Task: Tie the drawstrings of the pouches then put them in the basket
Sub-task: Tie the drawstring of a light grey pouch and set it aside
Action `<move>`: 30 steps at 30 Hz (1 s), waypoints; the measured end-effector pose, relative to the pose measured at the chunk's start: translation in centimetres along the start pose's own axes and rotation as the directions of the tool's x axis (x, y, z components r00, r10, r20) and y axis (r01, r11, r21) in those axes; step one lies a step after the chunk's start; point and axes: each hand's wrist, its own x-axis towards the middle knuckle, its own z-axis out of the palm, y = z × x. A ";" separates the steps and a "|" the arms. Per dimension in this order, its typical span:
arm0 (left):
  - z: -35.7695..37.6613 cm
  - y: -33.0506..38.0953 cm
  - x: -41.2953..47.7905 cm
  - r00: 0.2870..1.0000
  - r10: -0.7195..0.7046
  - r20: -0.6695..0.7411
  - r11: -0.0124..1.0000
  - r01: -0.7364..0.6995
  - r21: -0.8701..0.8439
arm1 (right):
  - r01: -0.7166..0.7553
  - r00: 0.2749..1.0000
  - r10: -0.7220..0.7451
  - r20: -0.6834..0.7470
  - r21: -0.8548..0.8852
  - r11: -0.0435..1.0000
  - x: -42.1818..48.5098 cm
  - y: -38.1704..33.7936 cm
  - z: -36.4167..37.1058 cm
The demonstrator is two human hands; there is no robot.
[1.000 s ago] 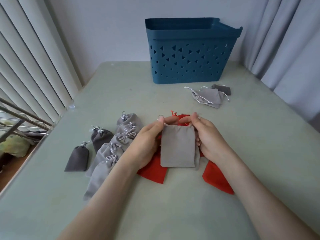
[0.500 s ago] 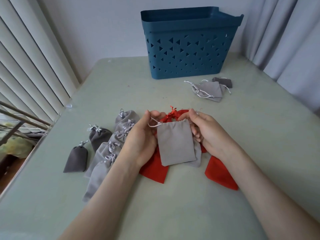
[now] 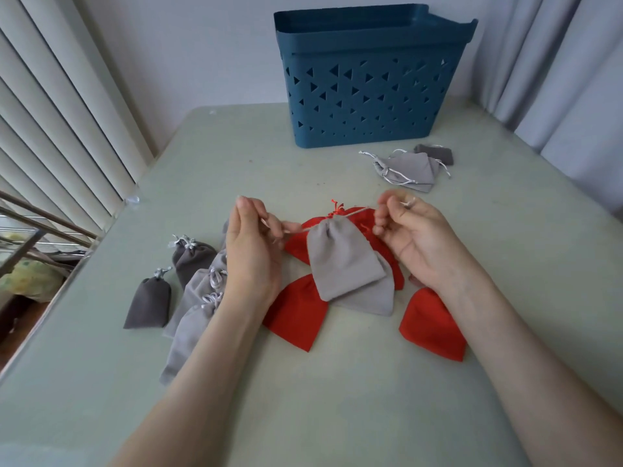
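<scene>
A light grey pouch hangs between my hands, its mouth gathered tight. My left hand pinches the left drawstring end and my right hand pinches the right end, with the cords stretched sideways. Beneath it lie another light grey pouch and several red pouches. The blue basket with triangle holes stands at the back of the table.
Several tied grey pouches lie in a row at the left, one dark grey pouch apart. Loose grey pouches lie in front of the basket at the right. Blinds stand at the left, curtains at the right.
My hands moved apart, pulling the drawstrings sideways. The pouch's flat open top has cinched into a gathered neck.
</scene>
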 end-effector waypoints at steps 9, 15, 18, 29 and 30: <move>1.6 0.4 -3.0 0.829 -0.398 0.394 0.885 0.233 0.403 | 0.393 0.909 -0.159 0.385 -0.666 0.634 -2.5 -1.2 2.5; 1.7 0.6 -4.3 0.700 -0.438 0.564 0.833 0.081 0.547 | 0.390 0.906 -0.088 0.413 -0.737 0.551 -2.9 -1.0 3.6; 1.6 0.1 -4.5 0.722 -0.424 0.546 0.786 -0.007 0.619 | 0.349 0.923 -0.100 0.372 -0.699 0.624 -3.0 -1.0 3.9; 2.3 0.5 -4.1 0.872 -0.288 0.395 0.825 0.017 0.565 | 0.243 0.960 -0.105 0.261 -0.582 0.776 -2.8 -0.9 3.1; 2.2 0.5 -4.0 0.878 -0.284 0.385 0.830 0.024 0.557 | 0.235 0.955 -0.081 0.286 -0.562 0.793 -2.9 -0.9 3.1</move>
